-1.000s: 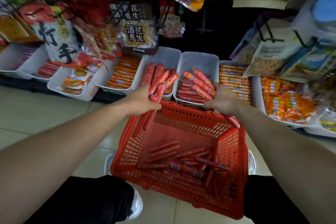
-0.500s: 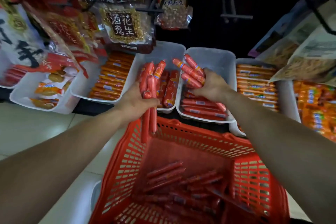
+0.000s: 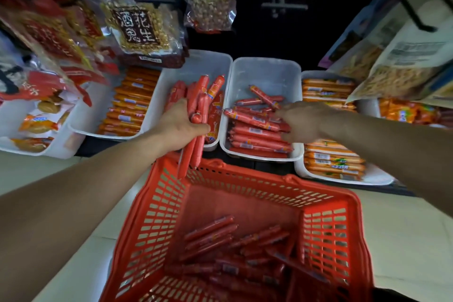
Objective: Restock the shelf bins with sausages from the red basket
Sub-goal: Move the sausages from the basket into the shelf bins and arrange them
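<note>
Two bins (image 3: 196, 66) under hanging bags (image 3: 142, 32) | left fingers (image 3: 199, 129) grip sausages (image 3: 198, 103) | right fingers (image 3: 282, 112) spread

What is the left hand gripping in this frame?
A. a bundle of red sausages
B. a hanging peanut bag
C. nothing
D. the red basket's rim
A: the left hand is curled round a bundle of red sausages, held over a white bin, with the lower ends hanging above the far rim of the red basket.
</note>
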`<state>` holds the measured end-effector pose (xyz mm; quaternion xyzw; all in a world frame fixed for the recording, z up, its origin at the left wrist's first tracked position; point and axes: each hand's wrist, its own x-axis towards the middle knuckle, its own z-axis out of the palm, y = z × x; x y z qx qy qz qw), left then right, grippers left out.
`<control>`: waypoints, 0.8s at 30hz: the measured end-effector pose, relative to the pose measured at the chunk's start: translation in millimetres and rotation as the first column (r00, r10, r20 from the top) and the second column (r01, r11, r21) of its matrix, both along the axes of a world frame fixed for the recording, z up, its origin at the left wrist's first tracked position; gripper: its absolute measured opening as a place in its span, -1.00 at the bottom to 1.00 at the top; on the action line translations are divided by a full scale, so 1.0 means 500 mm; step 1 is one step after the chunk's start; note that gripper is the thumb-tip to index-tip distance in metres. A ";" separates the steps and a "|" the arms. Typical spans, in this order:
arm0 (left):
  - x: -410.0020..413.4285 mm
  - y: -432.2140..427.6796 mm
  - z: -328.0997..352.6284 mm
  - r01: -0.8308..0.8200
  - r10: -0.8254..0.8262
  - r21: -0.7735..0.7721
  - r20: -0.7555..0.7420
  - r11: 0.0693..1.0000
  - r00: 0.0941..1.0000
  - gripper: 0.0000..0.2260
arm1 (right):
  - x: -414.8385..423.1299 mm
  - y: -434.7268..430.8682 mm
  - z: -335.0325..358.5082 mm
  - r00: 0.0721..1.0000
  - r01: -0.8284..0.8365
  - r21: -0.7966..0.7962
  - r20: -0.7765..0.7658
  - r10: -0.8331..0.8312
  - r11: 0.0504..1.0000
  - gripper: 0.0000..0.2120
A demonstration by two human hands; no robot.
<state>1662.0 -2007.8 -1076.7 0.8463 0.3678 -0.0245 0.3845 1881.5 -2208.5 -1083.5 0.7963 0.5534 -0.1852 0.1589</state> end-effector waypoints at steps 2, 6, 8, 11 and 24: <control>0.034 -0.006 -0.004 0.105 -0.101 0.071 -0.068 0.992 0.993 -0.16 | 0.006 -0.037 -0.008 1.000 0.010 0.022 0.004 -0.010 1.000 -0.46; 0.125 -0.034 0.011 0.259 -0.251 0.070 -0.113 0.963 0.961 -0.65 | 0.005 -0.108 -0.069 0.966 0.258 0.228 -0.071 -0.249 0.939 -0.36; 0.176 -0.049 0.010 0.345 -0.330 0.100 -0.139 0.933 0.934 -0.66 | -0.004 -0.137 -0.107 0.918 0.397 0.283 -0.149 -0.369 0.873 -0.36; 0.247 -0.078 -0.006 0.415 -0.402 0.099 -0.129 0.904 0.907 -0.63 | -0.018 -0.172 -0.159 0.882 0.467 0.314 -0.225 -0.413 0.827 -0.31; 0.259 -0.119 -0.116 0.697 -0.605 0.365 -0.345 0.617 0.717 -0.33 | -0.020 -0.183 -0.198 0.799 0.598 0.372 -0.342 -0.495 0.710 -0.25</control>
